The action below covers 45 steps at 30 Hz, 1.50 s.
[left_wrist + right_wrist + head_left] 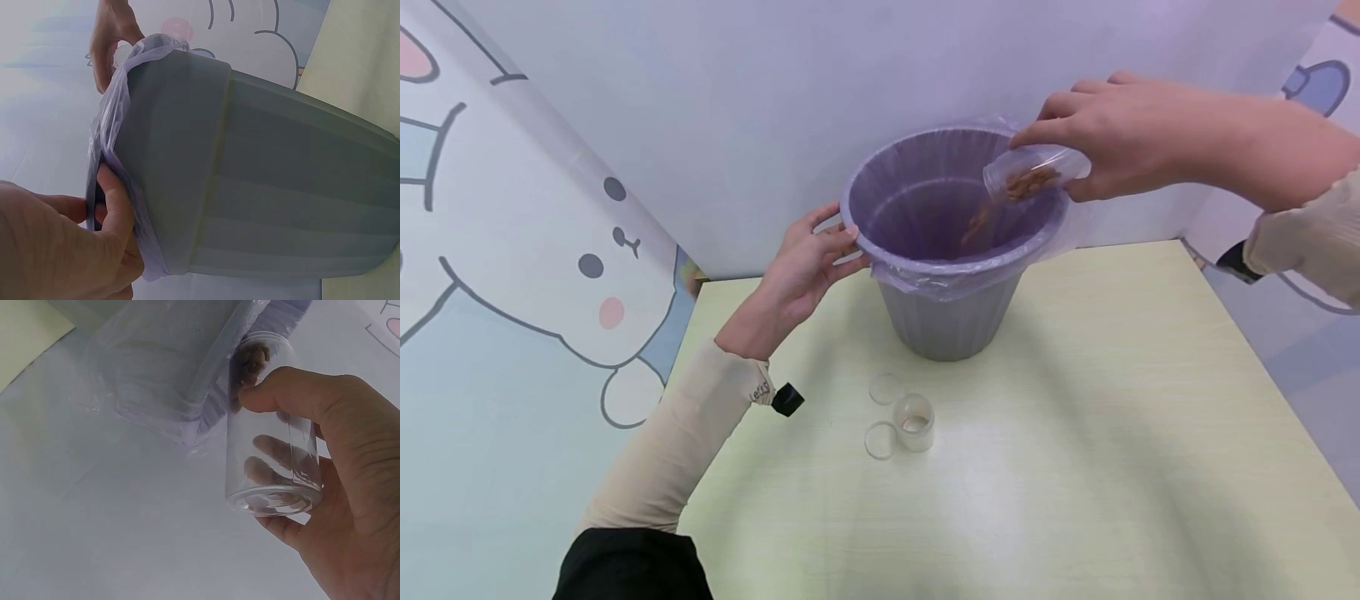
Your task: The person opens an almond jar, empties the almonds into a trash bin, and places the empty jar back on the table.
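A grey trash bin (951, 321) lined with a thin purple bag (115, 119) stands upright on the table. At the left of its rim my left hand (801, 271) grips the edge, with the thumb and fingers on either side of it in the left wrist view. My right hand (1120, 137) holds a clear plastic jar (256, 465) tipped over the bin's right side, its mouth toward the inside. Small brown pieces (1030, 182) lie near the jar's mouth, and some are falling into the bin.
In front of the bin, a second clear jar (914, 423) stands on the table (1075, 500), with two clear round lids (881, 440) lying near it. A pale wall (737, 125) rises right behind the bin. Cartoon-printed panels (512, 250) flank the table.
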Each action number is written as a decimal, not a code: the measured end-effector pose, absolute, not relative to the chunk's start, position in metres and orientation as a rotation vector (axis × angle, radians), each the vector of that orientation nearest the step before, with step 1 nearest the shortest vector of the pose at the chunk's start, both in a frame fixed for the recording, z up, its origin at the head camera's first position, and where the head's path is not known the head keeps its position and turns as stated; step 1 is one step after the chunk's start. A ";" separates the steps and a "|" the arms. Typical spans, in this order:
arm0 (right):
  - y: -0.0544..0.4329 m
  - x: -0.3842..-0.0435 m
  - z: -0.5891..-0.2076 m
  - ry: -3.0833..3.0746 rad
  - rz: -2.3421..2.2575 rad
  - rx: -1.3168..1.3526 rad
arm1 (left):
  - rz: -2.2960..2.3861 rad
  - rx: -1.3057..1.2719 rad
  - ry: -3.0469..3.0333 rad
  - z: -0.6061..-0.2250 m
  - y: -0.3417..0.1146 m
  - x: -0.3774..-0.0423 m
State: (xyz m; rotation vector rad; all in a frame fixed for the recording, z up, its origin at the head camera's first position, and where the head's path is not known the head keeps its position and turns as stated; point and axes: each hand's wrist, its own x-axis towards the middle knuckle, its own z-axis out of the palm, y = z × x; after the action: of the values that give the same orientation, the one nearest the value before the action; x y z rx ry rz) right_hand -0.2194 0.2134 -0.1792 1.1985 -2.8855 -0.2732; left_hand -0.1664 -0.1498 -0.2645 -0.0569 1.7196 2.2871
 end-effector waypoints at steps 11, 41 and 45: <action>0.216 -0.219 -0.178 -2.835 -0.264 1.208 | 2.286 -0.055 1.720 -0.266 -0.150 -0.168; 0.212 -0.216 -0.178 -2.624 -0.217 1.299 | 2.296 -0.061 1.711 -0.267 -0.151 -0.168; 0.211 -0.215 -0.178 -2.587 -0.206 1.321 | 2.297 -0.058 1.709 -0.268 -0.151 -0.168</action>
State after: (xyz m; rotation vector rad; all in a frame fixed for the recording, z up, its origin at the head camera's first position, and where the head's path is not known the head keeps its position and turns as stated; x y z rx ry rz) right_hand -0.2154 0.2106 -0.1783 1.3209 -2.5871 -0.2057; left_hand -0.1678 -0.1512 -0.2677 -0.0579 1.7094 2.2974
